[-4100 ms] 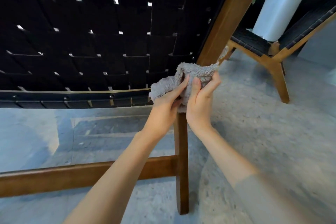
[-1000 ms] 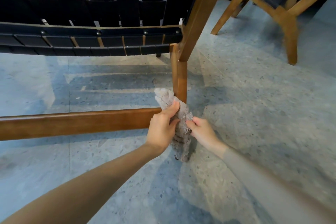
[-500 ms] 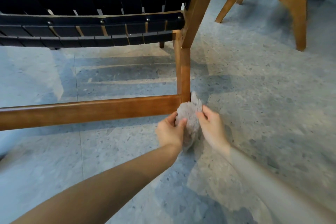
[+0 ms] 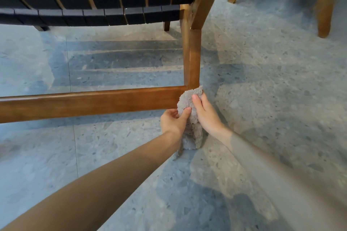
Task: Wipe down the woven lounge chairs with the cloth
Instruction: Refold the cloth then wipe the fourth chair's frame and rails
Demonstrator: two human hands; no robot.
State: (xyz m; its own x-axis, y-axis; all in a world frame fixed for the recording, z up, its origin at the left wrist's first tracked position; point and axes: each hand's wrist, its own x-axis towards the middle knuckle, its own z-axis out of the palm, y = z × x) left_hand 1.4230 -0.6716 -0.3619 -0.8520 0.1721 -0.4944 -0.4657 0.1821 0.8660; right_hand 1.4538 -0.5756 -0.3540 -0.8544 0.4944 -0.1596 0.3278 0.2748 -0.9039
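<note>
A grey fluffy cloth (image 4: 186, 99) is wrapped round the foot of the chair's wooden back leg (image 4: 193, 58), just where the low crossbar (image 4: 90, 102) joins it. My left hand (image 4: 173, 123) pinches the cloth from the left with thumb and fingers. From the right, my right hand (image 4: 203, 113) grips it, fingers laid over the top. The cloth's loose end hangs down to the floor between my wrists. The chair's black woven straps (image 4: 93, 2) run across the top of the view.
A grey terrazzo floor (image 4: 262, 90) lies all around. Wooden legs of a second chair (image 4: 323, 11) stand at the upper right. A further leg of the near chair (image 4: 166, 25) shows under the seat.
Over four seconds both hands slid the cloth down the leg from the seat corner to its foot. In the last half second they stayed at the crossbar joint, shifting only slightly.
</note>
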